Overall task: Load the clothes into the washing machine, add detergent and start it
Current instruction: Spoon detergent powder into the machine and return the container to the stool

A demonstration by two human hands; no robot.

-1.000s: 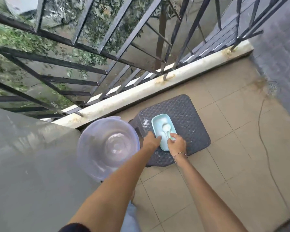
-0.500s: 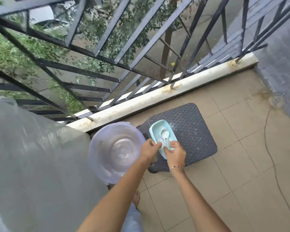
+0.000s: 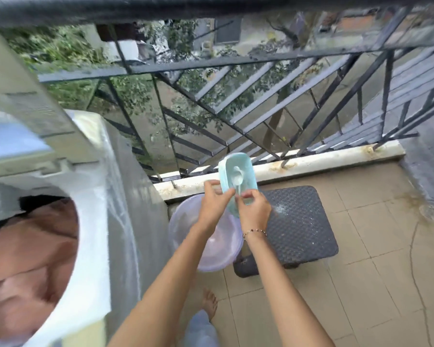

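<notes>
My left hand [image 3: 214, 205] grips the near left edge of the pale blue detergent tub [image 3: 247, 171], fingers curled round its rim, so the tub hangs in the air, tilted with its far end up; my right hand [image 3: 254, 211] is at the tub's near end, thumb and forefinger pinching the handle of the white spoon [image 3: 237, 177], whose bowl lies inside the tub among white powder; a beaded bracelet [image 3: 254, 231] sits on that wrist. Under my hands stands a translucent lilac basin [image 3: 218, 249], just beside a dark woven stool [image 3: 301, 221] dusted with white specks; both are on the tiled balcony floor [image 3: 361, 284], near the white ledge [image 3: 311, 160] that carries the black railing [image 3: 236, 106]. To my left is the washing machine [image 3: 95, 196], a top-loader with its lid raised; the clothes [image 3: 30, 259], brownish red, already lie in its round opening, blurred at the edge of my view. My bare foot [image 3: 209, 304] shows on the tiles between the machine and the stool.
</notes>
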